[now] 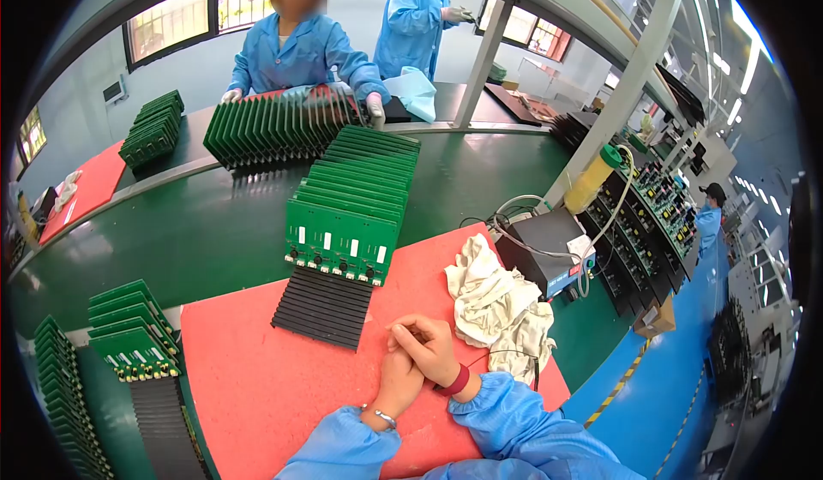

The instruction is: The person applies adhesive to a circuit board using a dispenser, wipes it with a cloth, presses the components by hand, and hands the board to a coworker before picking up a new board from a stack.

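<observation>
My two hands rest together above a red mat (249, 377). My right hand (429, 347), with a dark red band at the wrist, is closed over my left hand. My left hand (399, 381) has a metal bracelet at the wrist; its fingers are hidden under the right. Just ahead, a row of green circuit boards (343, 231) stands upright in a black slotted rack (319, 310), whose near slots hold no boards. To the right of my hands lie crumpled off-white cloth gloves (493, 300).
More racked green boards stand at left (133, 326) and across the bench (266, 129). A black control box (540, 249) with cables sits behind the gloves. A metal post (630, 77) rises at right. A co-worker in blue (300, 51) touches the far rack.
</observation>
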The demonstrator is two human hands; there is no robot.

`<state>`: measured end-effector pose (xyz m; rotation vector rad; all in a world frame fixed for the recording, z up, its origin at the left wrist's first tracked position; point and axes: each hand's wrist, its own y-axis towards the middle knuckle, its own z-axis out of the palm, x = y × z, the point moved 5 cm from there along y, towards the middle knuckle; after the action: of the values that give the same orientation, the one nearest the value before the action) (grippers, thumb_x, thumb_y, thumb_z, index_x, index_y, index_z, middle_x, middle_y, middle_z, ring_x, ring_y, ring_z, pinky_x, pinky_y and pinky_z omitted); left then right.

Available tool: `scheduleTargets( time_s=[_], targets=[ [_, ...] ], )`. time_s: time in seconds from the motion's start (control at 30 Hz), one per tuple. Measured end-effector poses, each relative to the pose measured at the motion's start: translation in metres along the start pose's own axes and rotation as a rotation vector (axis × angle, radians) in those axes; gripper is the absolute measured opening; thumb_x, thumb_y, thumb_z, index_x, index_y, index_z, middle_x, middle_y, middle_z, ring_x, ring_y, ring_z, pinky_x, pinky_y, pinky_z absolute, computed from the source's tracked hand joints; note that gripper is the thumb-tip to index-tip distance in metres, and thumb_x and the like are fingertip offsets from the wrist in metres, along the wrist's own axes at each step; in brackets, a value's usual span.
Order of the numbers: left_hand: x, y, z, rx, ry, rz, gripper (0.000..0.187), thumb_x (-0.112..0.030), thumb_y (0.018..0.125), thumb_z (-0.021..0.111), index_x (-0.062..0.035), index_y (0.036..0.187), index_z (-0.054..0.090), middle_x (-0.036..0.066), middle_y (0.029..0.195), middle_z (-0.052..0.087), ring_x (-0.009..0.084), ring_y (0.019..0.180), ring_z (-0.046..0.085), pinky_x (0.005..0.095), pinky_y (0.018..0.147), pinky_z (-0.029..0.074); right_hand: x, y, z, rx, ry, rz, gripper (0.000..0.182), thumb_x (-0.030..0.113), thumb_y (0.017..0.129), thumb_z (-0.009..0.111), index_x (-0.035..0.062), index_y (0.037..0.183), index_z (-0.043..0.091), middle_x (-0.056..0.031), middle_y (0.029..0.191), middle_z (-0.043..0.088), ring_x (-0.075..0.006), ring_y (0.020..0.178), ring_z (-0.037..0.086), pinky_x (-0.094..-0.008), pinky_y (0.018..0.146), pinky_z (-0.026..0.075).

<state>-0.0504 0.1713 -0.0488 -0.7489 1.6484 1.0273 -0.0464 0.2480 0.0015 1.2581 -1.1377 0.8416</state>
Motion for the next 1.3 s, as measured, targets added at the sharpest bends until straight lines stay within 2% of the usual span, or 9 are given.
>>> scheduleTargets(
  time_s=[0.33, 0.43, 0.5, 0.63, 0.73, 0.9, 1.03, 1.13, 1.3],
  targets=[
    [-0.001, -0.003, 0.001, 0.048, 0.098, 0.011, 0.026, -0.013, 0.090, 0.051, 0.0025, 0.110, 0.060, 0.024, 0.103, 0.065, 0.0421, 0.090, 0.063, 0.0476, 0.073, 0.051, -0.009, 0.002, -0.002, -0.009, 0.175, 0.124, 0.013, 0.006, 0.094, 0.059, -0.0036, 0.101, 0.063, -0.0064, 0.081, 0.065, -0.0099, 0.071, 0.061, -0.0230, 0.064, 0.051],
    [-0.016, -0.003, -0.002, 0.247, 0.125, -0.253, 0.033, -0.006, 0.090, 0.047, 0.0082, 0.118, 0.055, 0.024, 0.119, 0.060, 0.0350, 0.112, 0.058, 0.0410, 0.095, 0.045, -0.008, 0.002, -0.004, -0.001, 0.090, 0.128, 0.013, 0.008, 0.092, 0.062, -0.0021, 0.100, 0.064, -0.0057, 0.082, 0.067, -0.0087, 0.071, 0.062, -0.0227, 0.063, 0.051],
    [-0.017, -0.003, -0.001, 0.195, 0.040, -0.182, 0.036, -0.006, 0.090, 0.046, 0.0093, 0.122, 0.051, 0.026, 0.125, 0.056, 0.0346, 0.117, 0.054, 0.0404, 0.100, 0.042, -0.005, 0.003, -0.005, -0.001, -0.025, 0.088, 0.015, 0.011, 0.089, 0.066, -0.0006, 0.099, 0.066, -0.0049, 0.081, 0.069, -0.0080, 0.071, 0.064, -0.0244, 0.062, 0.051],
    [-0.017, -0.005, 0.000, 0.162, 0.001, -0.086, 0.041, -0.006, 0.092, 0.046, 0.0099, 0.129, 0.043, 0.025, 0.135, 0.046, 0.0327, 0.127, 0.047, 0.0390, 0.107, 0.037, 0.007, 0.006, 0.000, 0.028, -0.151, -0.089, 0.014, 0.011, 0.085, 0.068, 0.0017, 0.096, 0.067, -0.0075, 0.084, 0.070, -0.0136, 0.073, 0.066, -0.0276, 0.064, 0.052],
    [-0.020, -0.003, 0.001, 0.107, -0.124, -0.064, 0.043, -0.007, 0.092, 0.046, 0.0083, 0.132, 0.039, 0.021, 0.134, 0.043, 0.0304, 0.128, 0.044, 0.0382, 0.107, 0.036, 0.014, 0.006, 0.000, 0.034, -0.213, -0.129, 0.013, 0.011, 0.083, 0.069, 0.0026, 0.093, 0.067, -0.0095, 0.085, 0.070, -0.0192, 0.073, 0.068, -0.0290, 0.065, 0.052],
    [-0.013, 0.000, 0.003, 0.107, -0.129, -0.066, 0.040, -0.010, 0.090, 0.049, 0.0080, 0.126, 0.048, 0.022, 0.135, 0.043, 0.0335, 0.126, 0.046, 0.0413, 0.101, 0.040, 0.019, 0.007, -0.002, 0.004, -0.319, -0.239, 0.012, 0.012, 0.082, 0.069, 0.0032, 0.090, 0.066, -0.0105, 0.084, 0.068, -0.0239, 0.071, 0.067, -0.0306, 0.063, 0.053],
    [-0.016, -0.002, -0.001, 0.019, -0.082, -0.004, 0.036, -0.010, 0.090, 0.050, 0.0085, 0.121, 0.051, 0.022, 0.130, 0.045, 0.0342, 0.119, 0.049, 0.0427, 0.098, 0.041, 0.010, 0.009, -0.001, 0.103, -0.388, -0.147, 0.013, 0.013, 0.085, 0.067, 0.0036, 0.093, 0.068, -0.0101, 0.083, 0.068, -0.0207, 0.072, 0.066, -0.0299, 0.064, 0.051],
    [-0.015, -0.002, -0.002, -0.014, -0.132, -0.071, 0.032, -0.009, 0.090, 0.049, 0.0083, 0.117, 0.052, 0.021, 0.125, 0.046, 0.0332, 0.115, 0.050, 0.0423, 0.096, 0.042, 0.007, 0.010, 0.001, 0.167, -0.377, -0.127, 0.013, 0.016, 0.087, 0.066, 0.0043, 0.093, 0.068, -0.0098, 0.080, 0.068, -0.0203, 0.070, 0.066, -0.0299, 0.063, 0.051],
    [-0.020, -0.001, -0.003, 0.008, -0.078, -0.002, 0.031, -0.007, 0.089, 0.050, 0.0083, 0.115, 0.052, 0.022, 0.122, 0.049, 0.0339, 0.112, 0.052, 0.0422, 0.094, 0.043, 0.004, 0.010, 0.001, 0.187, -0.349, -0.109, 0.014, 0.016, 0.088, 0.065, 0.0039, 0.093, 0.068, -0.0090, 0.078, 0.068, -0.0199, 0.069, 0.066, -0.0298, 0.063, 0.051]
  ],
)
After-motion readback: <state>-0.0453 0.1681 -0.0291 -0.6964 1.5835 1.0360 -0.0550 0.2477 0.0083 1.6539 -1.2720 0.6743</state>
